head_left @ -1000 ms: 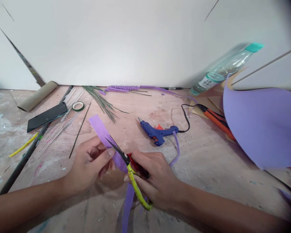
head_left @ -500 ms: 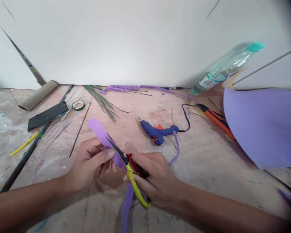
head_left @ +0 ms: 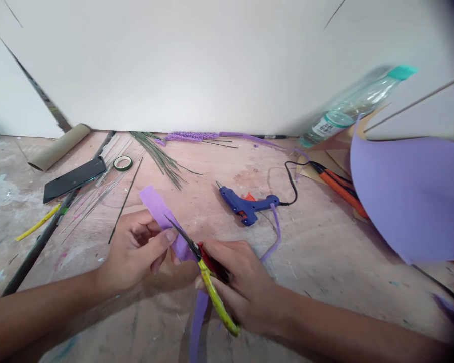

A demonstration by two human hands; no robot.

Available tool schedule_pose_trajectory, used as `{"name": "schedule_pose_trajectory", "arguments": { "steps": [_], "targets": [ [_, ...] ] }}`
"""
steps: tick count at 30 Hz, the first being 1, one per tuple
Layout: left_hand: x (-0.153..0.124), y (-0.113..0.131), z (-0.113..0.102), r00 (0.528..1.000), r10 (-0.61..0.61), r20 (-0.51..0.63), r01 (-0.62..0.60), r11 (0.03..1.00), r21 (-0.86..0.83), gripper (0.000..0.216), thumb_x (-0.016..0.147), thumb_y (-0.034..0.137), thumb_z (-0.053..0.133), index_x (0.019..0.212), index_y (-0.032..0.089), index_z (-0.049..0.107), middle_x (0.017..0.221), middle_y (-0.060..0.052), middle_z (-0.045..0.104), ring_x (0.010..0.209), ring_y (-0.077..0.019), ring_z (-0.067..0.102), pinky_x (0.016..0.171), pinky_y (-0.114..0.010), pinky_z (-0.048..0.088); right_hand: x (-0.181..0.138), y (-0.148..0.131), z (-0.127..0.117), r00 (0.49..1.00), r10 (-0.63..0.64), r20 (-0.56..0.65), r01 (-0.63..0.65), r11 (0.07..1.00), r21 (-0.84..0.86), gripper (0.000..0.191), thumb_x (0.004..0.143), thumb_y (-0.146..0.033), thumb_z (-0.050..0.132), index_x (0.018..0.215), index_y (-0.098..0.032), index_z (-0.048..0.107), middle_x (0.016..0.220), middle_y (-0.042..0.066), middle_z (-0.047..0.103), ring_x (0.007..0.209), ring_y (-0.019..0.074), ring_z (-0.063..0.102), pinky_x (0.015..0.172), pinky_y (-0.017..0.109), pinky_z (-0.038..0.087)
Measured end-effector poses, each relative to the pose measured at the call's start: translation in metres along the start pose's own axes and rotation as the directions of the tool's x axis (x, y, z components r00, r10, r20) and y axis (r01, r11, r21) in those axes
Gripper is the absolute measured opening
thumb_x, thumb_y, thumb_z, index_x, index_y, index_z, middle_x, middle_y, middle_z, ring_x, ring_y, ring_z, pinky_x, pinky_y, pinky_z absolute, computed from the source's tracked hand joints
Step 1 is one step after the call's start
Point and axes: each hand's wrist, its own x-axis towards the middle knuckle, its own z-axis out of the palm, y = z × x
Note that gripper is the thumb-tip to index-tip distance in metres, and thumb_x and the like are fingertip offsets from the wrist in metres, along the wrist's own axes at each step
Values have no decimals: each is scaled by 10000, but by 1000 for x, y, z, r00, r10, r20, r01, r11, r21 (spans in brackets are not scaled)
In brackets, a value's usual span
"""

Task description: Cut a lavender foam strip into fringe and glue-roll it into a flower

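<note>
Between thumb and fingers, my left hand (head_left: pixel 139 247) pinches a purple strip (head_left: pixel 154 202), perhaps paper or thin foam, whose square end points away to the upper left. My right hand (head_left: pixel 240 275) grips a pair of scissors (head_left: pixel 194 247) with one yellow and one red handle. The dark blades lie along the strip, just right of my left thumb, and look nearly together. More of the purple strip (head_left: pixel 199 322) hangs below the scissors. A blue glue gun (head_left: pixel 236 204) lies on the table beyond my right hand, with a thin purple strip (head_left: pixel 275 232) beside its handle.
At the left lie a cardboard tube (head_left: pixel 60 147), a phone (head_left: pixel 74 180), a roll of green tape (head_left: pixel 122 163) and thin wires. Green stems (head_left: pixel 161 159) and a purple flower spike (head_left: pixel 192 136) rest by the wall. Rightward are a bottle (head_left: pixel 348 113), orange-handled pliers (head_left: pixel 340 189) and a purple sheet (head_left: pixel 408 201).
The scissor blades have come closer together, and the yellow handle has swung slightly down and right. My left hand has shifted only a little on the strip.
</note>
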Motion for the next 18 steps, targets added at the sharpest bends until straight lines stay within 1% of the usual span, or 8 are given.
{"name": "schedule_pose_trajectory", "arguments": {
  "steps": [5,11,15,18],
  "targets": [
    [0,3,3,1000,-6,-20,6,1000,-4,210,829,257,779,686,139,678,516,-11,677,327,-61,459,333,-140,329,-1,-3,0,1000,10,1,-10,996,84,432,1016,-484,530,715,-222,364,603,-66,349,523,95,297,513,263,237],
    [-3,4,2,999,-33,-14,33,999,2,216,859,239,742,678,141,677,496,-21,687,326,-57,437,341,-134,306,-2,-4,0,999,38,24,-42,985,168,436,1003,-500,558,721,-213,390,609,-71,340,529,89,302,512,254,239],
    [-4,4,0,999,-44,-8,44,999,1,233,872,255,725,677,136,677,495,-34,688,328,-57,421,341,-141,285,-2,-5,2,998,52,17,-54,982,182,481,998,-528,560,678,-206,401,587,-70,340,512,84,308,507,250,246],
    [-3,3,1,999,-51,3,51,999,-3,245,879,277,716,682,136,678,503,-40,690,334,-63,422,341,-150,278,-2,-6,2,996,87,26,-90,976,197,490,996,-531,555,663,-203,408,578,-68,348,506,81,311,497,244,247]
  ]
}}
